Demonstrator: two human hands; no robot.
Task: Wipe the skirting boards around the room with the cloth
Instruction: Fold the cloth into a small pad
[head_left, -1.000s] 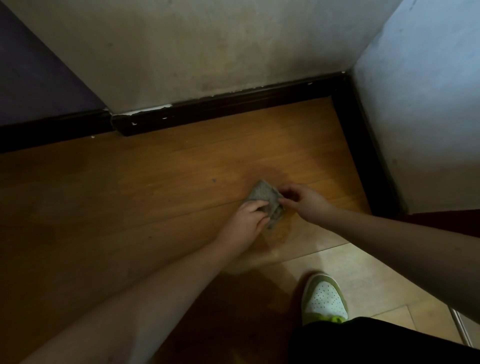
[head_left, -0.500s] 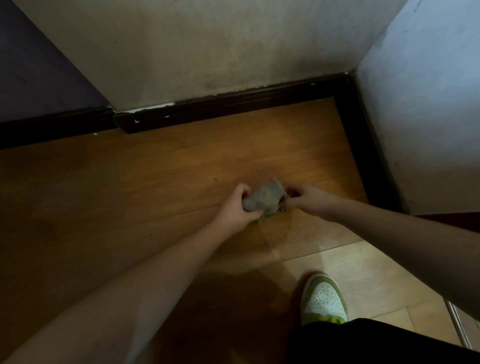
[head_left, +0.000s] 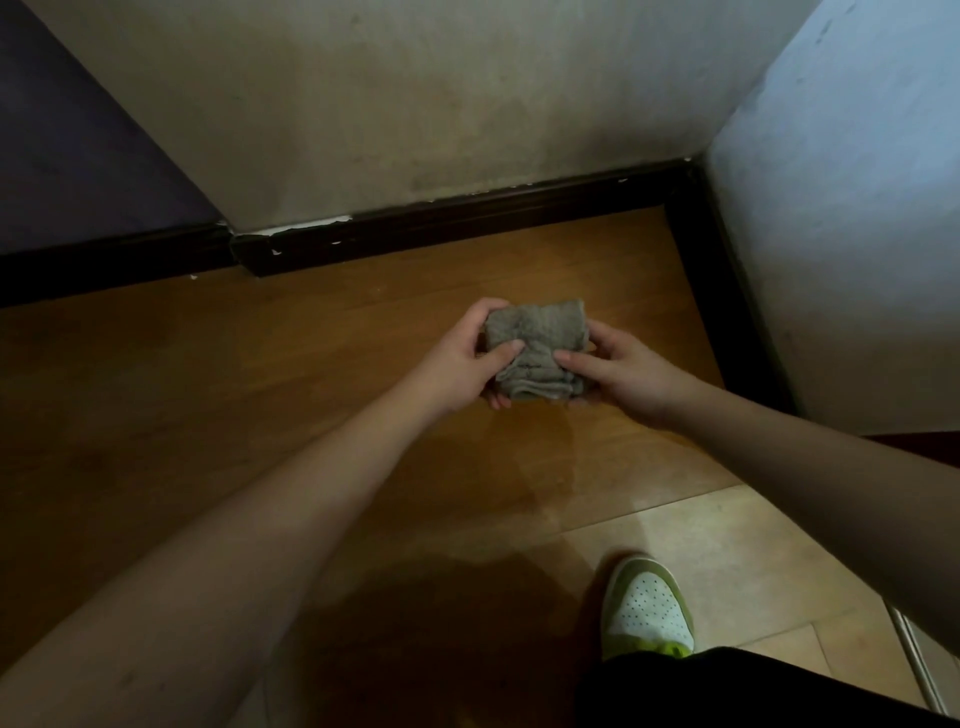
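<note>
A green-and-white shoe (head_left: 647, 610) stands on the wooden floor (head_left: 260, 374). Above the floor, the left hand (head_left: 457, 358) and right hand (head_left: 621, 371) both grip the folded grey cloth (head_left: 537, 345), thumbs on top. Farther away, the dark skirting board (head_left: 467, 226) runs along the wall (head_left: 415, 104).

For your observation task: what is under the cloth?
Fingertips of the left hand show below the cloth; the right hand also grips it. Wooden floor lies beneath. The palms' undersides are hidden.
</note>
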